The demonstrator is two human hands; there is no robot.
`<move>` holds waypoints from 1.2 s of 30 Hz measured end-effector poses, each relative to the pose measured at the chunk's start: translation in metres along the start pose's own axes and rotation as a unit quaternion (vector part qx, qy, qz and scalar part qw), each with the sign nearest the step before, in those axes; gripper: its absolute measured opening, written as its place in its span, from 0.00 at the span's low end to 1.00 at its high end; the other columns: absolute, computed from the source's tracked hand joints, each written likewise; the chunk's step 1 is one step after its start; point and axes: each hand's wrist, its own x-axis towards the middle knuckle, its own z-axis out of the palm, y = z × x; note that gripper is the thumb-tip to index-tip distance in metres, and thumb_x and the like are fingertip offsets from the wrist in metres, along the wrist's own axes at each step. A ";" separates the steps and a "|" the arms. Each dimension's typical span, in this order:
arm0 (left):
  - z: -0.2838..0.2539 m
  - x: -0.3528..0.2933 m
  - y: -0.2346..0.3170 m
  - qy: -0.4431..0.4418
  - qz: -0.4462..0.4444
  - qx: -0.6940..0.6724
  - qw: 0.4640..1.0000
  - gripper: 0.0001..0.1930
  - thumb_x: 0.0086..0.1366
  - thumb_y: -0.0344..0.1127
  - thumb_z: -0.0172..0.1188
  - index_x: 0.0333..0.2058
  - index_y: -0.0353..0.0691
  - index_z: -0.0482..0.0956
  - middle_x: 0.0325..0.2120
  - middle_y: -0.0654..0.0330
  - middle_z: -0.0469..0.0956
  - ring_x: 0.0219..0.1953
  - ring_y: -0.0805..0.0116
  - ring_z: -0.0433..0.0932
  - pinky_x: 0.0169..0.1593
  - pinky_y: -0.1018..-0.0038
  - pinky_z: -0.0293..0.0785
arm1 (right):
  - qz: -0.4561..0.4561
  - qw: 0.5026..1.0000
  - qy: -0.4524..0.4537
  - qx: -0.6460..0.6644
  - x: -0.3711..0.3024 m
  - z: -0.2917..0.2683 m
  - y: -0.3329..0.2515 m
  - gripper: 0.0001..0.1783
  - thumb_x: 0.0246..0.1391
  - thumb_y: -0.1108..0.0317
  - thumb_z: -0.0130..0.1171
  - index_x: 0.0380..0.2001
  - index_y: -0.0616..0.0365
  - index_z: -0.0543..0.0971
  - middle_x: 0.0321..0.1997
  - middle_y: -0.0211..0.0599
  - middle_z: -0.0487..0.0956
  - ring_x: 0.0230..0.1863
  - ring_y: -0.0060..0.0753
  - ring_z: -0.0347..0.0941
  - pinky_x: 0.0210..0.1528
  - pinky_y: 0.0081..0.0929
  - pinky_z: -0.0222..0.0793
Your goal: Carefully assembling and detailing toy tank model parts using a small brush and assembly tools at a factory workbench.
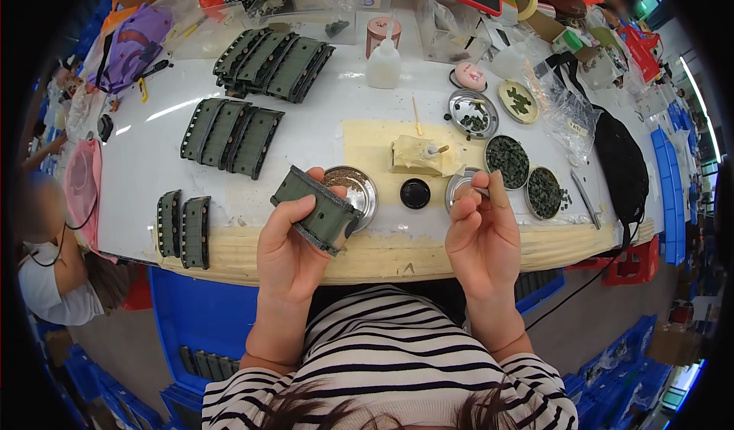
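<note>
My left hand [290,243] grips a curved dark green model piece [319,210] with grey textured edges and a small hole, thumb on top. Behind it stands a round metal dish [359,189] of brown grains, partly covered by the piece. My right hand [485,235] is raised with its fingers curled together in a pinch; whatever is between the fingertips is too small to make out. Another metal dish [453,193] lies just behind those fingers, partly hidden. Between my hands sits a small black round pot [415,193]. Further back is a tape-wrapped block [423,157].
Similar green pieces lie in groups at the left, including one stack [274,64]. Tins of dark green bits [507,162] stand on the right, near tweezers [586,199]. A white squeeze bottle [384,67] stands at the back. Another person [57,262] sits at far left.
</note>
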 end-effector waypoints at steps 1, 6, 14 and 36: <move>-0.001 -0.001 0.002 -0.004 0.004 0.007 1.000 0.19 0.61 0.27 0.52 0.51 0.33 0.67 0.41 0.47 0.77 0.43 0.61 0.78 0.46 0.65 0.79 | -0.028 0.999 0.005 -0.043 -0.002 0.001 0.001 0.20 0.67 0.58 0.40 0.40 0.65 0.73 0.37 0.38 0.75 0.40 0.35 0.78 0.41 0.21 0.80; -0.007 -0.007 0.013 0.014 0.065 0.040 0.997 0.21 0.61 0.27 0.52 0.54 0.33 0.64 0.41 0.46 0.77 0.43 0.61 0.79 0.45 0.66 0.80 | -0.193 0.926 -0.034 -0.322 -0.015 0.008 0.011 0.19 0.67 0.58 0.42 0.41 0.64 0.75 0.33 0.41 0.79 0.40 0.39 0.80 0.42 0.24 0.79; -0.003 -0.014 0.018 0.026 0.089 0.033 0.995 0.21 0.61 0.26 0.52 0.54 0.34 0.64 0.41 0.46 0.77 0.43 0.61 0.78 0.46 0.65 0.79 | -0.247 0.722 -0.173 -0.623 -0.015 0.008 0.010 0.13 0.57 0.67 0.57 0.40 0.66 0.78 0.36 0.45 0.79 0.37 0.33 0.77 0.37 0.24 0.75; -0.026 -0.009 0.033 -0.030 0.080 0.016 0.996 0.22 0.62 0.26 0.50 0.55 0.33 0.62 0.43 0.44 0.75 0.44 0.60 0.78 0.48 0.63 0.78 | -0.212 0.567 -0.139 -0.784 0.008 0.007 0.045 0.16 0.44 0.76 0.66 0.40 0.61 0.80 0.31 0.39 0.81 0.28 0.34 0.76 0.32 0.25 0.70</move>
